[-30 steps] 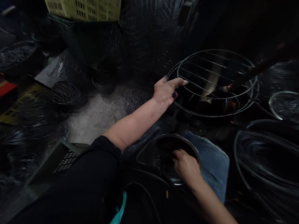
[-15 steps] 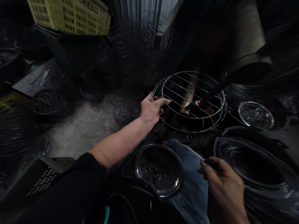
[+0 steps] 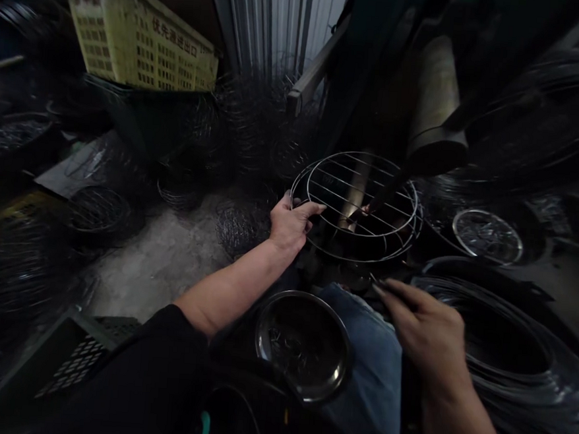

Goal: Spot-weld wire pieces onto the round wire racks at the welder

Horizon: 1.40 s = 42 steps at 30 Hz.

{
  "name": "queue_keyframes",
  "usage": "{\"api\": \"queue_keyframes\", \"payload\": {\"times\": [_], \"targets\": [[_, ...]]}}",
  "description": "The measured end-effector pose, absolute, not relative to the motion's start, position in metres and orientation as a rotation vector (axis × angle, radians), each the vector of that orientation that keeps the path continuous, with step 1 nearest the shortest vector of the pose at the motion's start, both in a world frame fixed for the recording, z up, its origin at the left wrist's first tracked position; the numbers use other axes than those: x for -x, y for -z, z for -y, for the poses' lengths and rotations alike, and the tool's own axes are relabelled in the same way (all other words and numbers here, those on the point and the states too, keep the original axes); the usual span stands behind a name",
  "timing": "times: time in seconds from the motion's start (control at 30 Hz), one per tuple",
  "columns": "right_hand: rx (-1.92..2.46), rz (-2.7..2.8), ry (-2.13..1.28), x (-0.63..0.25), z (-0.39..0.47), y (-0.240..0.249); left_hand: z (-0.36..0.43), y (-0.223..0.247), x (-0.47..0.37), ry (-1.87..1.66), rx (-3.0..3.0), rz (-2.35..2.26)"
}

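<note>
My left hand (image 3: 290, 224) grips the left edge of a round wire rack (image 3: 363, 194), its thumb lying over the rim. The rack has parallel bars inside its ring and rests against the metal tips of a machine. My right hand (image 3: 423, 322) is pinched on a small thin metal piece (image 3: 375, 280), just below and right of the rack. Between my arms, a shiny steel bowl (image 3: 303, 345) holds small metal pieces.
A yellow crate (image 3: 148, 42) stands at the back left on a dark bin. Coiled wire (image 3: 494, 330) lies at the right, with a round dish (image 3: 487, 236) behind it. A machine cylinder (image 3: 436, 108) hangs above the rack. Wire racks pile up at the left.
My right hand has moved up and left towards the rack, and the small piece at its fingertips now shows. The view has shifted slightly; my left hand keeps its hold.
</note>
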State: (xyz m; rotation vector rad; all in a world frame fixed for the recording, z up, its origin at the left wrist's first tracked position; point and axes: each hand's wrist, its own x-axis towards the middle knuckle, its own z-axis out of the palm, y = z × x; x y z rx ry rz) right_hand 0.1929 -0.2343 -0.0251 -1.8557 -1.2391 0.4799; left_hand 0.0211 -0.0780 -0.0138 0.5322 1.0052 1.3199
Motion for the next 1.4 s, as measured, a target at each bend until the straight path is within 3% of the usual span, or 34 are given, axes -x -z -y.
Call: {"api": "queue_keyframes", "payload": {"times": [0.17, 0.5, 1.13, 1.4], "targets": [[1.835, 1.411, -0.167, -0.162, 0.175, 0.008, 0.076, 0.012, -0.022, -1.335, -0.568, -1.008], [1.44, 0.583, -0.538, -0.131, 0.155, 0.03, 0.06, 0.008, -0.021, -1.35, -0.557, -1.013], [1.407, 0.59, -0.289, -0.129, 0.141, 0.038, 0.039, 0.012, -0.027, -1.266, -0.534, -1.033], [1.441, 0.613, -0.329, -0.132, 0.136, 0.037, 0.033, 0.01, -0.03, -1.245, -0.513, -1.06]]}}
